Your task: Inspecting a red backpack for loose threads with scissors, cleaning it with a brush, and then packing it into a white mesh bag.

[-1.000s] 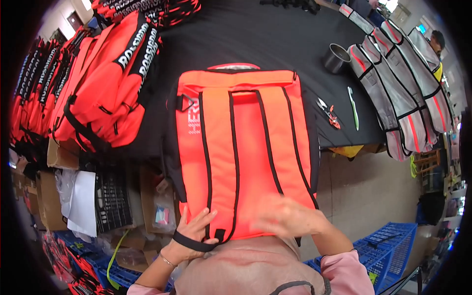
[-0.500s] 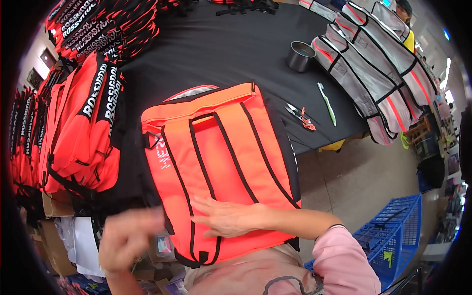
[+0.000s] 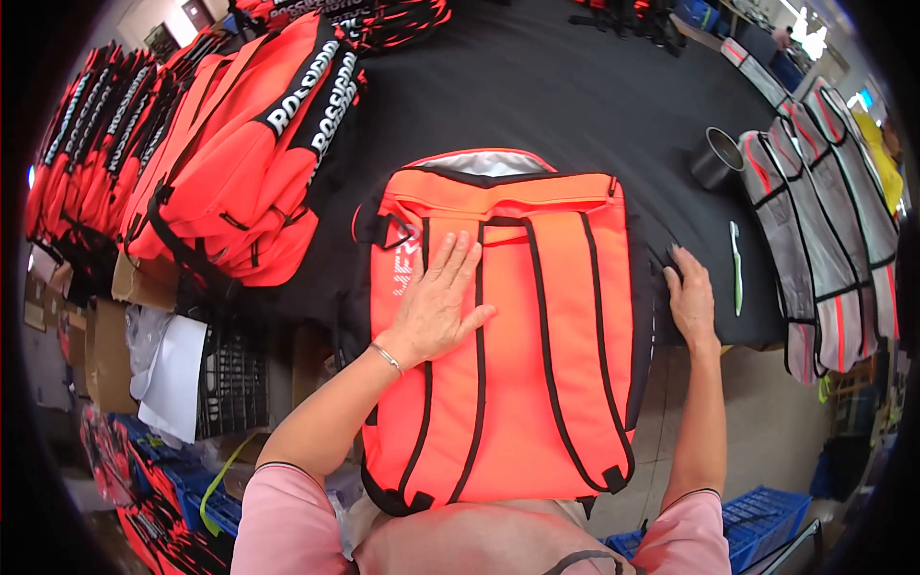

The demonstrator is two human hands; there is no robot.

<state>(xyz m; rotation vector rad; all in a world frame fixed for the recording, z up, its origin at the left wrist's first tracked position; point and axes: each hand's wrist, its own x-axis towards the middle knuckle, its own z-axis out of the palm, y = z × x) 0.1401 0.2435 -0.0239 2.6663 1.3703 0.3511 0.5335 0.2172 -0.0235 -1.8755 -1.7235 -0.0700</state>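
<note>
An orange-red backpack (image 3: 517, 383) with black trim lies strap side up before me, its lower end against my body. My left hand (image 3: 441, 297) lies flat on its left shoulder strap, fingers stretched out and holding nothing. The bag's top gapes a little, showing a silvery lining (image 3: 494, 163). To the right of the bag, my right hand (image 3: 692, 295) is on the black cloth with its fingers curled over the spot where the small thread snips lay. It hides nearly all of them. A white and green toothbrush (image 3: 736, 268) lies just right of that hand.
Finished-looking orange-red bags (image 3: 240, 153) pile up at the left, beside stacked orange and black pieces (image 3: 96, 144). A dark metal cup (image 3: 715, 161) and grey padded panels (image 3: 815, 211) stand on the right. A blue crate (image 3: 767, 517) sits below the table edge at lower right.
My left hand has come from beyond the bag's left edge onto its strap. My right hand has left the bag for the snips on the right. The view has shifted left, and the bag sits straighter.
</note>
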